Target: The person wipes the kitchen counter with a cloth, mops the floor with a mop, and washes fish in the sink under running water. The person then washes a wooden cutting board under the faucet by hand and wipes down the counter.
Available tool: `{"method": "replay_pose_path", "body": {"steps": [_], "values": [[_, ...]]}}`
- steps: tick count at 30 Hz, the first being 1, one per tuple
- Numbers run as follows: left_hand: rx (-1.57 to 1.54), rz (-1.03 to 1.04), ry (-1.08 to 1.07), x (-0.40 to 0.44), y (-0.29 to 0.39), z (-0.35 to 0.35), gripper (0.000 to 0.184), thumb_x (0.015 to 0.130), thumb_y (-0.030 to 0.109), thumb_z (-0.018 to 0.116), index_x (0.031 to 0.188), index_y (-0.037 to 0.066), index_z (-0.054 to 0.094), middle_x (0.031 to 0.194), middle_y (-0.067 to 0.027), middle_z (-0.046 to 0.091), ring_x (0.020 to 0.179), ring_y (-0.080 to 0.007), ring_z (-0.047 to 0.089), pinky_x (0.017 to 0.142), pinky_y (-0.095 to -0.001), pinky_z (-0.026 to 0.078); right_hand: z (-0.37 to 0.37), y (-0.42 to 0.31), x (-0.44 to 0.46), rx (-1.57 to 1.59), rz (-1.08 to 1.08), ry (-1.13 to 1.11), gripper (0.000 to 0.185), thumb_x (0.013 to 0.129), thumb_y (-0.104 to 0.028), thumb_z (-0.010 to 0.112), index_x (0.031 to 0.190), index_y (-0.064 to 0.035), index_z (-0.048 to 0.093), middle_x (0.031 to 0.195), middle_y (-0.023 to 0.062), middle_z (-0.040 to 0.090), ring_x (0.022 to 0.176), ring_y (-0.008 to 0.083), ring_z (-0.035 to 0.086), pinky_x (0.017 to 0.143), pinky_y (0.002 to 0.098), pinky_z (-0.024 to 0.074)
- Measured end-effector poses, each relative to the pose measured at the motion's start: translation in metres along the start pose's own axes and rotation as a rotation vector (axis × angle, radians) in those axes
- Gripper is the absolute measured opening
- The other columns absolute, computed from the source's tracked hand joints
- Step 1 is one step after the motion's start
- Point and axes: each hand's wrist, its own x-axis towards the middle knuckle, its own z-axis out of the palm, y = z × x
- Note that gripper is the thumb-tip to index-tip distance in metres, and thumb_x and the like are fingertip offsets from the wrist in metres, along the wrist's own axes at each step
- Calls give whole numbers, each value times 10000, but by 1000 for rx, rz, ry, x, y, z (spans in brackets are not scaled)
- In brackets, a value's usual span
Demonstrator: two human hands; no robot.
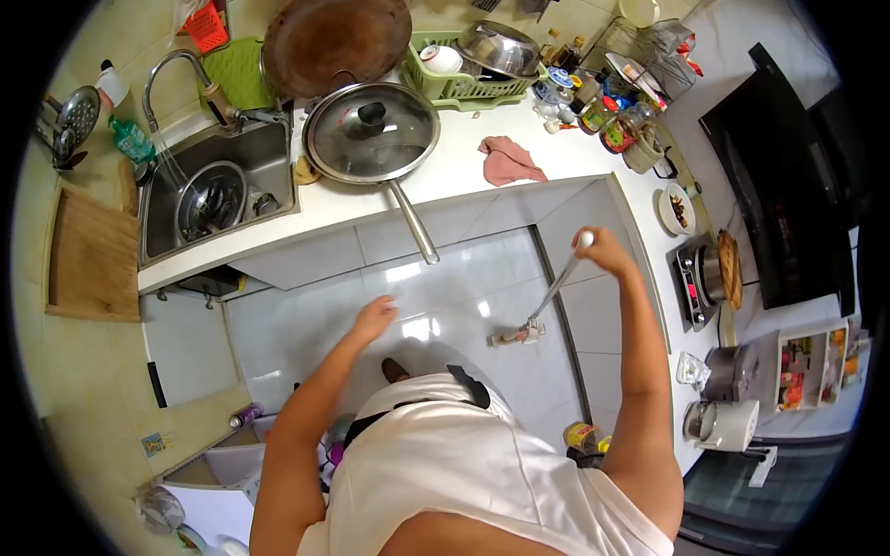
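Observation:
My right hand (pixel 604 252) is closed around the white-topped handle end of a mop (pixel 556 285). The mop's pole slants down to a small flat head (pixel 519 335) resting on the shiny tiled floor (pixel 445 306). My left hand (pixel 374 320) hangs in the air over the floor, its fingers loosely apart and nothing visible in them. Beyond it, the long handle of a lidded frying pan (pixel 371 134) juts past the counter edge.
A white counter (pixel 454 185) runs ahead and along the right. On it are a pink cloth (pixel 510 162), a green dish rack (pixel 454 88), several jars and a cooker (pixel 691 283). A sink (pixel 273 153) holds a metal bowl. One shoe (pixel 394 371) shows below me.

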Motion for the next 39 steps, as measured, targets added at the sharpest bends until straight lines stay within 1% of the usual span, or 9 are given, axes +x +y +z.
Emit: {"method": "replay_pose_path", "body": {"steps": [7,9,14,16,18,24,30,34,39], "values": [[-352,-402,475,-100,-161,-131,296,889,243,581,1138,82,577,872,-42,608,748,-130,580,651,-277,462,61,84,150,183,372,239,234,735,-197,695,875,-42,589,643,30,559,496,136,507,398,287,362],[-425,-447,530,-119,-162,-158,268,892,247,572,1111,92,580,877,-37,621,725,-129,589,627,-261,446,100,143,206,272,228,411,278,793,-241,668,974,-56,567,658,49,567,470,137,494,393,296,372],[-639,-545,807,-158,-128,-205,182,888,236,573,1001,100,612,861,-40,642,722,-117,604,607,-245,428,138,35,207,553,217,262,291,868,-188,593,1112,-36,548,749,97,603,519,170,527,439,318,438],[-679,-550,925,-163,-119,-230,155,889,216,573,954,83,618,832,-38,639,706,-112,597,601,-235,427,155,55,235,425,-97,638,311,896,-162,552,1172,-20,536,859,119,606,623,191,555,556,307,474],[-713,-514,1032,-167,-116,-250,140,893,184,573,917,54,618,783,-25,627,656,-107,574,584,-219,420,137,6,230,302,102,845,255,910,-139,524,1127,-7,550,973,126,574,762,207,564,676,323,476],[-778,-171,1226,-111,-68,-345,212,915,203,551,757,67,586,749,-35,621,670,-115,560,619,-240,426,71,-207,234,-65,-610,1055,49,851,7,492,867,9,538,1036,150,512,872,253,548,725,347,464],[-176,-119,902,9,-114,-454,235,898,258,582,895,37,662,755,-25,640,723,-125,581,675,-284,455,170,-398,236,259,-919,455,131,676,106,536,741,-2,572,1022,149,568,943,283,559,786,338,455],[649,-117,562,71,-136,-515,200,825,172,620,996,76,664,955,-114,651,941,-286,612,803,-405,485,294,-509,241,281,-784,-50,227,734,70,564,890,-70,654,1079,126,578,816,241,625,687,331,506],[1086,-49,163,125,-211,-561,245,857,165,529,1072,156,646,1184,-120,527,1192,-316,445,1029,-449,333,446,-601,263,329,-620,-284,199,803,-70,639,1002,-82,642,1147,135,554,912,295,630,743,375,508]]}}
